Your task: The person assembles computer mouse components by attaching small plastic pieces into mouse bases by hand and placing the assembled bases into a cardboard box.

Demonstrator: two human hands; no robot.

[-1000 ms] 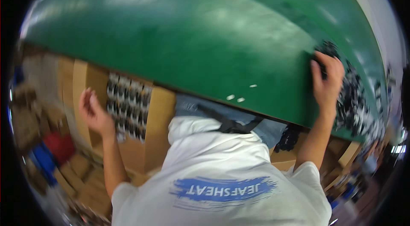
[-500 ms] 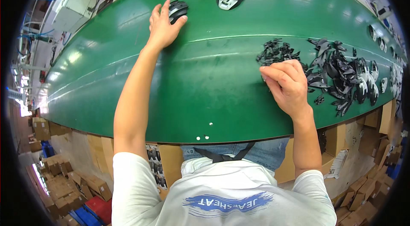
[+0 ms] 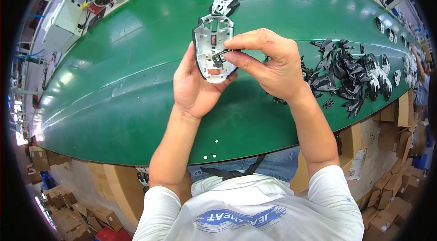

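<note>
While half a second back the left hand was stretched out flat on a mouse part far up the belt and the right was picking at the black pile, in the head view both hands have now come together over the middle of the green conveyor belt [image 3: 114, 86]. The left hand [image 3: 196, 84] cradles a white-and-grey plastic computer mouse base shell [image 3: 210, 40], open side up, fingers curled round its lower edge and thumb along its left side. The right hand [image 3: 268, 65] pinches a small black plastic clip part [image 3: 218, 59] between thumb and forefinger, fingers narrow, pressing it against the inside of the shell near its lower half. So the shell sits lifted off the belt, held in front of the person's chest, not lying flat like before.

Just beyond the shell, another black-and-white mouse piece [image 3: 225, 3] lies on the belt, about where one lay earlier. To the right, the heap of loose black plastic parts [image 3: 350, 72] is spread out on the belt, near the right wrist but not touching it. Stacks of brown cardboard boxes [image 3: 77, 218] sit on the floor lower left, and a white control box [image 3: 63, 22] stands past the belt's far left edge.
</note>
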